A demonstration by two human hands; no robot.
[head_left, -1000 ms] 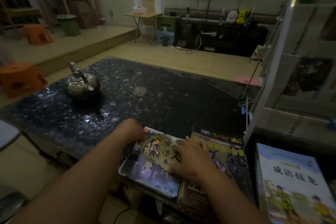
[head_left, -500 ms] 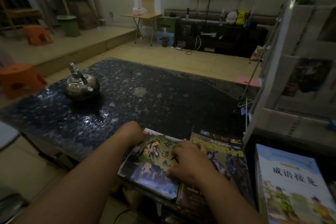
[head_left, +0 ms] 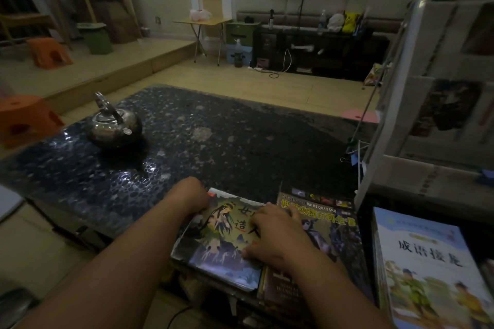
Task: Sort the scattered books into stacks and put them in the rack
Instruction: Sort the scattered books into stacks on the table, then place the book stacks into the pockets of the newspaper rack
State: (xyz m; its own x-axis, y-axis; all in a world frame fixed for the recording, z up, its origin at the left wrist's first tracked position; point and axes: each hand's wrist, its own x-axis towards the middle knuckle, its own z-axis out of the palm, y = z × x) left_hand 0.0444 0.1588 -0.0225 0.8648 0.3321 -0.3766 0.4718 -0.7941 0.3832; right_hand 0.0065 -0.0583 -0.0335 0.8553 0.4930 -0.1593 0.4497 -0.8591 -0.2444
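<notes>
Head: right hand (head_left: 278, 238) atop book (head_left: 217, 246)

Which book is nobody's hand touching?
The pale blue book, far right. The left hand and right hand touch the darker fantasy book and animal book.

Dim room, little light on the pale tiled floor (head_left: 294, 88).
A dark pebble-patterned table (head_left: 240, 141) fills the middle, with a steel kettle (head_left: 115, 125) on its left part. One orange stool (head_left: 26, 120) stands at the left. A raised wooden platform (head_left: 120, 72) carries a green bin (head_left: 96, 37). By the far wall are a folding table (head_left: 203, 21) and a low black cabinet (head_left: 320, 48).
</notes>
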